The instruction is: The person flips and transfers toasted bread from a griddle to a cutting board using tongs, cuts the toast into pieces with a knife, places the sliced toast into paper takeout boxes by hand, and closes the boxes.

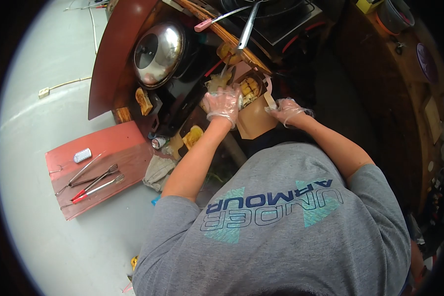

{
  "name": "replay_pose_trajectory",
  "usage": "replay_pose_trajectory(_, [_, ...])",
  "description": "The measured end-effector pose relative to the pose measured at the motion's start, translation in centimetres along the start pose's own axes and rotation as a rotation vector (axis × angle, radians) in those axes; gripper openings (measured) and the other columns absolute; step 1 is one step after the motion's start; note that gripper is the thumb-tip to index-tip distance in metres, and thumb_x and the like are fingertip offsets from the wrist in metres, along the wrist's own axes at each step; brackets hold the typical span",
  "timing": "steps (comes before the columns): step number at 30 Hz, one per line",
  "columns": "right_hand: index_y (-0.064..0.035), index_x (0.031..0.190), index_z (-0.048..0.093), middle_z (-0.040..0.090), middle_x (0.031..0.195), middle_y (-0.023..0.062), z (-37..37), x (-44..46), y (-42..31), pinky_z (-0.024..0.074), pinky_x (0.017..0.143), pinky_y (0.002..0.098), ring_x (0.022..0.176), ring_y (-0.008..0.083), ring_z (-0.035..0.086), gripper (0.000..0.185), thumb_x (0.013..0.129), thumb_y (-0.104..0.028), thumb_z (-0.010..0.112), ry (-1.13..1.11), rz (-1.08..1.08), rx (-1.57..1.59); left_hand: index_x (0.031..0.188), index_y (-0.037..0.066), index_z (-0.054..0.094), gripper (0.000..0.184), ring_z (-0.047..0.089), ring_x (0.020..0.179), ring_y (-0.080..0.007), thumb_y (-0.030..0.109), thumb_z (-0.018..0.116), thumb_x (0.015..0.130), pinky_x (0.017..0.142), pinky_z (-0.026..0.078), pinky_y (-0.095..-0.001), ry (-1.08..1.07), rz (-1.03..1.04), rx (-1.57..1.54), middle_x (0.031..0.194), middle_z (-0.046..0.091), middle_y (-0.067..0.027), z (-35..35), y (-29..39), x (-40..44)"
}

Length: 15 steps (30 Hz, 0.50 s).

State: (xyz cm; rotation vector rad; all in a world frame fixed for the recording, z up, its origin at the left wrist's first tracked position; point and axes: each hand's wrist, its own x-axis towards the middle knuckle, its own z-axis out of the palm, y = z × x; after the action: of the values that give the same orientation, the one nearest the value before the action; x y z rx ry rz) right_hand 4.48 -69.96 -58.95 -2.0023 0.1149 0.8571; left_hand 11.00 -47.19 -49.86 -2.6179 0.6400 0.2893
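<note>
A brown paper food box (pixel 255 117) stands open in front of my body. Inside it lies grilled, golden-brown food (pixel 250 89) with dark stripes. My left hand (pixel 223 104), in a clear plastic glove, is at the box's left wall, its thumb by the food and its fingers curled outside; the fingertips are partly hidden. My right hand (pixel 288 111), gloved too, pinches the flap at the box's right corner. Just beyond my left hand is yellowish food (pixel 219 81). Another yellow piece of food (pixel 193 136) on brown paper sits left of my left forearm.
A domed metal lid (pixel 159 55) rests at the upper left. A piece of toast (pixel 143 101) is below it. Tongs (pixel 99 186) and a small grater (pixel 82 155) lie on a red board (pixel 128 140). A pink-handled utensil (pixel 203 25) and a metal handle (pixel 248 28) jut over the wooden edge.
</note>
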Motion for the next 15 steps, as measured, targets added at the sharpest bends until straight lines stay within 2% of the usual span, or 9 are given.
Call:
replay_pose_trajectory(3, [0.0013, 0.112, 0.072, 0.072, 0.110, 0.0264, -0.4, -0.4, 0.1, 0.0535, 0.093, 0.0458, 0.107, 0.0405, 0.069, 0.067, 0.088, -0.061, 0.063, -0.005, -0.057, -0.007, 0.136, 0.022, 0.058, 0.048, 0.058, 0.117, -0.0275, 0.020, 0.061, 0.088, 0.086, 0.037, -0.0614, -0.055, 0.006, 0.015, 0.118, 0.066, -0.0038, 0.7, -0.9, -0.9])
replay_pose_trajectory(5, [0.0017, 0.110, 0.072, 0.072, 0.110, 0.0265, -0.7, -0.8, -0.1, 0.0530, 0.094, 0.0456, 0.107, 0.0404, 0.068, 0.064, 0.089, -0.058, 0.062, -0.019, -0.039, 0.041, 0.132, 0.023, 0.061, 0.046, 0.059, 0.114, -0.0279, 0.019, 0.061, 0.086, 0.084, 0.038, -0.0587, 0.069, 0.016, -0.008, 0.115, 0.067, -0.0044, 0.7, -1.0, -1.5])
replay_pose_trajectory(7, [0.0020, 0.109, 0.073, 0.071, 0.111, 0.0265, -0.9, -0.9, -0.4, 0.0524, 0.095, 0.0455, 0.108, 0.0404, 0.068, 0.062, 0.090, -0.056, 0.062, -0.030, -0.025, 0.081, 0.131, 0.023, 0.061, 0.043, 0.058, 0.118, -0.0275, 0.018, 0.060, 0.089, 0.086, 0.039, -0.0603, -0.003, -0.012, -0.015, 0.118, 0.066, -0.0041, 0.1, -1.2, -2.3])
replay_pose_trajectory(9, [0.0014, 0.114, 0.068, 0.071, 0.109, 0.0254, -1.2, -0.9, -0.3, 0.0518, 0.094, 0.0473, 0.106, 0.0418, 0.067, 0.047, 0.098, -0.041, 0.055, -0.039, -0.097, -0.024, 0.130, 0.023, 0.062, 0.040, 0.056, 0.122, -0.0271, 0.018, 0.059, 0.091, 0.089, 0.039, -0.0619, -0.064, -0.032, -0.023, 0.121, 0.066, -0.0038, -0.6, -1.4, -2.2])
replay_pose_trajectory(10, [0.0014, 0.114, 0.068, 0.071, 0.109, 0.0254, -1.1, -1.0, 0.1, 0.0518, 0.094, 0.0473, 0.106, 0.0418, 0.067, 0.047, 0.098, -0.041, 0.055, -0.040, -0.098, -0.026, 0.129, 0.023, 0.063, 0.040, 0.056, 0.120, -0.0272, 0.019, 0.060, 0.090, 0.088, 0.039, -0.0617, -0.051, -0.043, -0.064, 0.120, 0.066, -0.0034, -1.0, -1.5, -2.2])
replay_pose_trajectory(12, [-0.0010, 0.121, 0.062, 0.069, 0.106, 0.0251, -1.0, -1.2, 1.5, 0.0507, 0.090, 0.0513, 0.102, 0.0441, 0.066, 0.035, 0.103, -0.025, 0.045, 0.103, -0.438, -0.275, 0.129, 0.023, 0.064, 0.039, 0.057, 0.118, -0.0274, 0.020, 0.061, 0.089, 0.087, 0.039, -0.0614, -0.042, -0.060, -0.108, 0.118, 0.066, -0.0029, -0.5, -2.0, -2.5])
replay_pose_trajectory(15, [-0.0039, 0.127, 0.057, 0.068, 0.105, 0.0250, -0.1, 0.0, 3.5, 0.0500, 0.087, 0.0541, 0.100, 0.0461, 0.065, 0.032, 0.104, -0.019, 0.039, 0.227, -0.575, -0.459, 0.127, 0.023, 0.064, 0.039, 0.057, 0.115, -0.0273, 0.022, 0.062, 0.089, 0.086, 0.040, -0.0603, 0.049, -0.083, -0.024, 0.116, 0.065, -0.0026, 0.8, -3.5, -2.3])
